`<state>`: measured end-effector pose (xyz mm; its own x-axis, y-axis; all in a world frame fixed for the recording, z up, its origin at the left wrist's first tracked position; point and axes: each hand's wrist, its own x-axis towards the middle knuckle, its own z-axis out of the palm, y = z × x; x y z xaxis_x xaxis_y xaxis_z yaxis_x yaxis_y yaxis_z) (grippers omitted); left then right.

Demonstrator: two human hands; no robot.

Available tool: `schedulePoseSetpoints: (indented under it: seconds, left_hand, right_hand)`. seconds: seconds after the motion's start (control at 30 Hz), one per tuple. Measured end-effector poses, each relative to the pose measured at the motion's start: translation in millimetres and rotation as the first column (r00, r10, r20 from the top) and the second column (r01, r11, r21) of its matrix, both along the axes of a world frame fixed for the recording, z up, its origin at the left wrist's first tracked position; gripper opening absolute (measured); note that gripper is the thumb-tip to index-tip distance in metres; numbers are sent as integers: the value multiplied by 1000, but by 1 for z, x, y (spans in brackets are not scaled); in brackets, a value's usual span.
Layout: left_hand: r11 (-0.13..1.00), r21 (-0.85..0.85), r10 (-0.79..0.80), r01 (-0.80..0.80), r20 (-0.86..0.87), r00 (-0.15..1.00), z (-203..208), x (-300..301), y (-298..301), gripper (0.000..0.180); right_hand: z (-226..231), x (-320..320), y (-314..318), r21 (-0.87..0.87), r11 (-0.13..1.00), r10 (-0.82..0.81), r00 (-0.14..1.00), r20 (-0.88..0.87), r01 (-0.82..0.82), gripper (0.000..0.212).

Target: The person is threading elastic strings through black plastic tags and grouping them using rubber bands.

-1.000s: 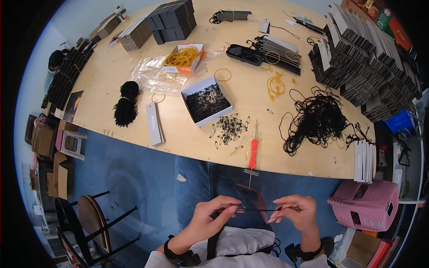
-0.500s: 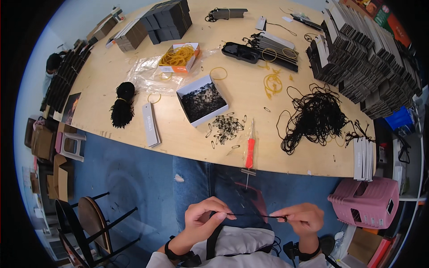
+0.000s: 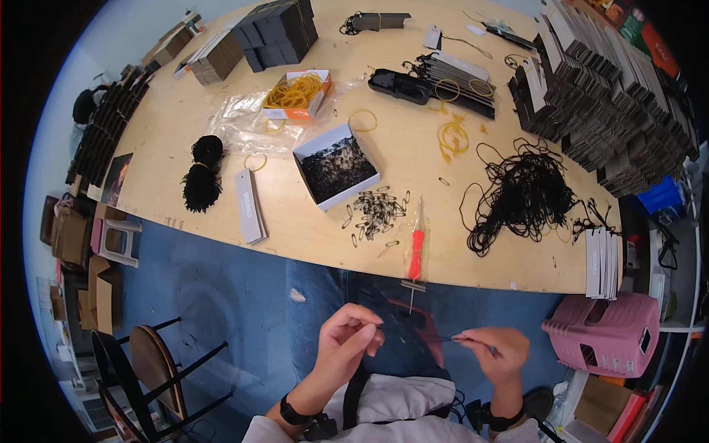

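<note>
Above my lap, a thin black cord [image 3: 444,339] runs leftward from my right hand [image 3: 502,351], which pinches it between thumb and fingertips. My left hand [image 3: 343,345] is closed at the cord's other side, fingers curled against the thumb; the stretch near it is blurred and hard to make out. On the table ahead lie a heap of small black safety pins [image 3: 378,213] and a white box [image 3: 362,190] full of more. A red-handled tool with a thin metal shaft [image 3: 416,255] is at the table's front edge. To the right spreads a tangle of black cords [image 3: 524,193].
Grey tags [image 3: 249,210] and a black cord bundle [image 3: 202,176] lie on the table's left. Yellow rubber bands fill a box [image 3: 299,94]. Tall stacks of grey cards [image 3: 602,96] rise at right. A pink plastic stool [image 3: 602,336] and a chair [image 3: 156,369] stand below.
My left hand has risen a little and its fingers have curled. My right hand has shifted slightly left and up. The cord between them shows more faintly.
</note>
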<state>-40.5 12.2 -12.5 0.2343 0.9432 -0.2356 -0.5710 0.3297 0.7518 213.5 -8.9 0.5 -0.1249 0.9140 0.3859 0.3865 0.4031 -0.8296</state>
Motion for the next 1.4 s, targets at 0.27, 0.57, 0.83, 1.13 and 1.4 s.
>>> schedulePoseSetpoints:
  seconds: [0.27,0.57,0.83,1.13,1.4]
  left_hand:
    - [928,358,136,103,-584,800,-24,26,15,16]
    - [655,742,621,141,-635,459,-27,43,32,18]
    - [645,752,679,137,-646,348,-30,42,41,21]
    - [531,789,750,309,-607,263,-21,40,46,26]
    - [727,649,553,225,-747,369,-23,35,33,20]
  right_hand:
    - [-47,8,-11,-444,874,-395,824,-407,200,6]
    - [-101,9,10,-577,803,-473,751,-460,152,8]
    - [-138,-9,11,-682,731,-383,834,-396,12,9]
    - [-151,-13,12,-678,732,-381,782,-494,-71,10]
    - [-156,-17,11,-723,683,-417,754,-508,-109,12]
